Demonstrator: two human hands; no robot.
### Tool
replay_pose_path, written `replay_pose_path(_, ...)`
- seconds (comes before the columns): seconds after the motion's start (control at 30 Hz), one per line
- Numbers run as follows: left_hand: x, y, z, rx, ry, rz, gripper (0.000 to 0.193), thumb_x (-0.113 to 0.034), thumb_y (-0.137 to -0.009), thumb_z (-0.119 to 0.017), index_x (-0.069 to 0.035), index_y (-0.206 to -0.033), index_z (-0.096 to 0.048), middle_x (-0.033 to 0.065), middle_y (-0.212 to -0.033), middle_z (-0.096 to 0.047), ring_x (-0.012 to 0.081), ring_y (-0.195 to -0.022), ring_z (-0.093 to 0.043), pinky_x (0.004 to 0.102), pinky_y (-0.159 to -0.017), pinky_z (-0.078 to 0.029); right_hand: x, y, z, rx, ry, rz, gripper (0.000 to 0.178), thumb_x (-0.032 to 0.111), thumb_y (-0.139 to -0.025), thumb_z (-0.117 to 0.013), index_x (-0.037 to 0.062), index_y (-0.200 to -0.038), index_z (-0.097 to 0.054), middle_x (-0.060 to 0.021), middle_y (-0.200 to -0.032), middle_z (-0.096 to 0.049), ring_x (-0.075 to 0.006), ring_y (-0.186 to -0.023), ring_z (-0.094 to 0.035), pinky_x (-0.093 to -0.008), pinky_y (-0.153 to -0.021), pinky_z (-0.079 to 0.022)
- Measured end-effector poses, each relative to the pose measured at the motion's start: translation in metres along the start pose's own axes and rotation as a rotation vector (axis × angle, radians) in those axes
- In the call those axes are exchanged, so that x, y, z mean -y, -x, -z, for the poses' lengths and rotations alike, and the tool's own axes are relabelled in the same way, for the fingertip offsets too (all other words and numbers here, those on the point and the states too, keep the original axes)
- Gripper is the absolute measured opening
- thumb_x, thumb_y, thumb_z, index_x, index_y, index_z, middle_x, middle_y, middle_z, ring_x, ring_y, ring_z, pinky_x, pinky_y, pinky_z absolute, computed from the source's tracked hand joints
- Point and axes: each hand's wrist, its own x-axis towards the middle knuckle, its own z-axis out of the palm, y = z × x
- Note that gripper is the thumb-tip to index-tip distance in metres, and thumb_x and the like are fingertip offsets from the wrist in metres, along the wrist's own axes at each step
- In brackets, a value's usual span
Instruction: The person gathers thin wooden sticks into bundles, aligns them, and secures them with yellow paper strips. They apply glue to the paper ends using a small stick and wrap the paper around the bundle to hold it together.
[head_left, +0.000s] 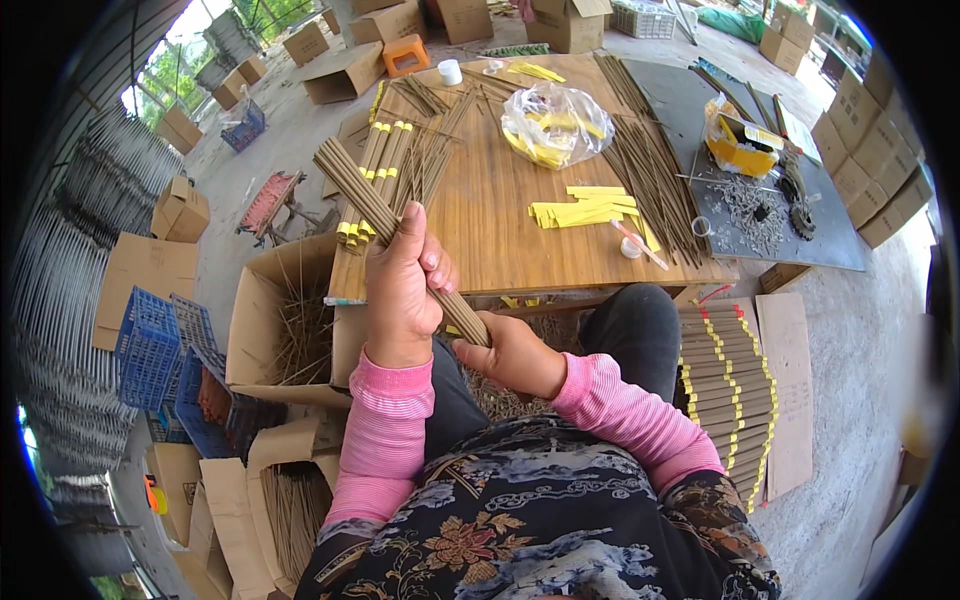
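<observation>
A bundle of thin brown sticks (pixel 352 182) is held in the air over the near left part of the table (pixel 475 225), slanting from the far left down to the near right. The left hand (pixel 405 290) is clamped around its middle, fingers curled together and thumb lying up along the sticks. The right hand (pixel 520 355) grips the near end, its thumb across the sticks; the undersides of its fingers are hidden. Both arms wear pink striped sleeves (pixel 385 440).

Just beyond the bundle, on the left of the table, lie finished bundles (pixel 382 165) wrapped with yellow bands, and loose sticks (pixel 430 160) beside them. Right of the table's middle, yellow paper strips (pixel 580 212) lie in an uneven pile, with a clear plastic bag (pixel 556 128) holding more yellow strips farther away. Near the strips on the right, a brush (pixel 642 247) lies across a small white cup (pixel 630 250). Long sticks (pixel 655 185) run along the table's right side.

Farther right, a dark board (pixel 835 240) carries a torn yellow box (pixel 745 155) and a scatter of small pale bits (pixel 738 200), too small to tell. Near right, below the table, more yellow-banded bundles (pixel 715 380) lie in a row. On the left floor stand a cardboard box (pixel 252 335) with sticks inside and blue crates (pixel 145 345); an orange stool (pixel 405 55) stands beyond the table's far left.
</observation>
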Motion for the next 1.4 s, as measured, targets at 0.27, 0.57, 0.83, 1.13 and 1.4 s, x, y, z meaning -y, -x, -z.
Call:
replay_pose_path(0.27,0.004,-0.006,0.017,0.448,0.358,0.11,0.029,-0.032,-0.091,-0.045,-0.012,-0.07,-0.044,-0.0028,-0.053,-0.04,0.0069,-0.038,-0.035,0.0207,-0.036,-0.031,0.015,0.009,0.006,0.368,-0.611,-0.356,0.021,0.015,-0.085,-0.052,0.0083,-0.07,-0.04,0.0022,-0.049,-0.039,-0.0073,-0.037,-0.038,-0.022,-0.033,-0.033)
replay_pose_path(0.57,0.0,-0.004,0.013,-0.038,0.098,0.011,0.026,-0.031,-0.087,-0.053,-0.014,-0.069,-0.045,-0.0047,-0.05,-0.039,0.0058,-0.037,-0.034,0.0204,-0.035,-0.029,0.001,0.0,0.003,0.081,0.005,-0.095,0.02,0.02,-0.084,-0.055,0.0024,-0.081,-0.046,-0.0004,-0.052,-0.044,-0.0092,-0.041,-0.046,-0.0241,-0.036,-0.038)
replay_pose_path(0.83,0.009,-0.007,0.023,-0.071,0.144,0.067,0.03,-0.036,-0.084,-0.056,-0.015,-0.068,-0.043,-0.0043,-0.052,-0.04,0.006,-0.04,-0.036,0.0217,-0.039,-0.031,0.007,-0.016,0.005,0.116,-0.009,-0.183,0.02,0.019,-0.083,-0.055,0.0002,-0.081,-0.046,-0.0017,-0.053,-0.046,-0.0091,-0.04,-0.045,-0.0242,-0.036,-0.038)
replay_pose_path(1.13,-0.012,-0.038,0.09,-0.161,0.298,-0.093,0.033,-0.038,-0.086,-0.054,-0.014,-0.065,-0.043,-0.0053,-0.05,-0.037,0.0053,-0.038,-0.032,0.02,-0.036,-0.027,0.007,-0.059,-0.004,0.203,0.242,-0.384,0.021,0.02,-0.08,-0.058,0.0011,-0.083,-0.048,-0.0017,-0.059,-0.049,-0.0086,-0.047,-0.048,-0.0226,-0.042,-0.042)
replay_pose_path(1.4,-0.035,-0.068,0.176,-0.26,0.504,-0.203,0.033,-0.036,-0.088,-0.051,-0.013,-0.065,-0.043,-0.005,-0.05,-0.035,0.0045,-0.038,-0.029,0.0196,-0.036,-0.027,-0.036,-0.151,0.046,0.087,0.32,-0.326,0.018,0.016,-0.08,-0.06,-0.0002,-0.081,-0.053,-0.0044,-0.068,-0.055,-0.0092,-0.057,-0.055,-0.0228,-0.048,-0.045)
